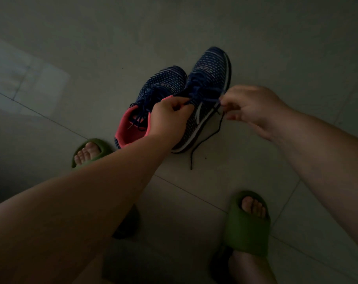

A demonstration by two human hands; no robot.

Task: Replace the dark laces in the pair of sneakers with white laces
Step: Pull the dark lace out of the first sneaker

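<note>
Two dark blue knit sneakers with pink lining stand side by side on the floor. The left sneaker (153, 99) shows its pink opening, with dark laces lying loose inside. The right sneaker (210, 78) has a white sole stripe. My left hand (169, 117) pinches one end of the right sneaker's dark lace (206, 138) over its tongue. My right hand (253, 107) pinches the other stretch of that lace just right of the shoe. The lace's free end trails down onto the tiles. No white laces are in view.
The floor is pale tile (194, 27) in dim light. My feet wear green slides, one (90, 150) beside the left sneaker's heel, the other (247, 224) at lower right. A brighter patch of floor (30, 78) lies at the left.
</note>
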